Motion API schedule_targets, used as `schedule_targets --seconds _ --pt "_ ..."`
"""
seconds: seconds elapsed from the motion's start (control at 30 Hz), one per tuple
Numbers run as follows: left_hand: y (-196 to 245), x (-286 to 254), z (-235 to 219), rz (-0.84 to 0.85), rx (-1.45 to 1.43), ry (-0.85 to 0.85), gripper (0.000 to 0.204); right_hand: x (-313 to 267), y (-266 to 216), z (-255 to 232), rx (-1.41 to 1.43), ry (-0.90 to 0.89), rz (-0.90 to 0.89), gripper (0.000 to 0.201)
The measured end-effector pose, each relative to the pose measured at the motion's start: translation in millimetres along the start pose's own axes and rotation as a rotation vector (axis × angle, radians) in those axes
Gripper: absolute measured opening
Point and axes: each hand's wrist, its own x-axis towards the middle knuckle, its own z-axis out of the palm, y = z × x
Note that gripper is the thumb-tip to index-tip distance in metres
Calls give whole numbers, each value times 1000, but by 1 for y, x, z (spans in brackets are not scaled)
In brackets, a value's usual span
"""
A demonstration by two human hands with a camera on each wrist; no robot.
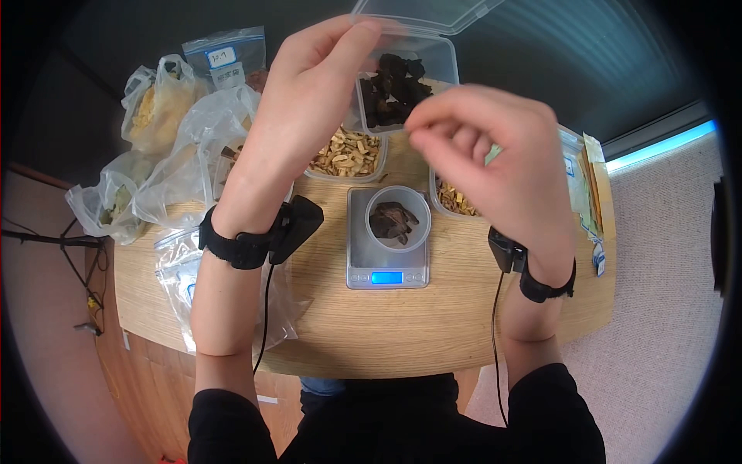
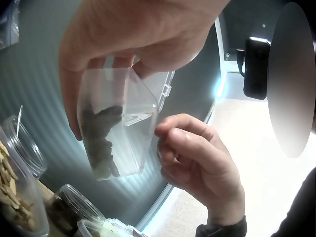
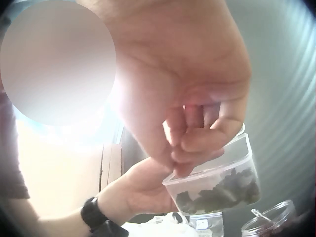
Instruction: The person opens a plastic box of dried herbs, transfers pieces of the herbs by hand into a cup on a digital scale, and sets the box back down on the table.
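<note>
Hands raised above the light wooden tabletop point(image 1: 433, 325), both at one item. Left hand point(image 1: 309, 100) grasps a clear rectangular plastic tub with hinged lid point(image 1: 406, 77), fingers wrapped round its wall, lid flipped open; tub holds dark, shrivelled dried pieces point(image 1: 393, 89) and is tilted toward the right hand, prob. so contents sit within reach. Right hand point(image 1: 487, 155) is at the tub's rim, fingers curled with tips bunched together as in a pinch; whether a piece is between them cannot be told. Directly below sits a small silver digital scale w/ blue display point(image 1: 386, 263), carrying a round clear plastic cup point(image 1: 397, 218) that already contains a few dark pieces. Behind: open tub of pale tan slices point(image 1: 348, 155), crumpled clear plastic bags point(image 1: 178, 155) at left.
</note>
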Motion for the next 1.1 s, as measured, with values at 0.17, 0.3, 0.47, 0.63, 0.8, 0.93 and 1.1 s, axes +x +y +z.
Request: schedule_targets --seconds 0.17,0.3,0.47,0.63,0.8,0.93,1.1 --pt "-1 -2 12 38 -12 -3 37 4 16 5 -199 248 -35 14" --pt "1 -8 23 58 -98 -61 35 2 21 10 -329 202 -98 19" --pt "12 -11 16 -47 52 -204 35 1 17 12 -473 104 -20 24" --pt "5 -10 23 31 -105 -72 35 4 20 11 -361 237 -100 7" --pt "1 -7 18 60 -78 -38 36 4 4 -1 -236 224 -54 9" --pt "-5 0 9 42 -54 53 36 -6 -13 -15 -96 -11 -15 11" --pt "-3 1 0 -3 54 -23 39 -13 -2 -3 -88 -369 -67 11"
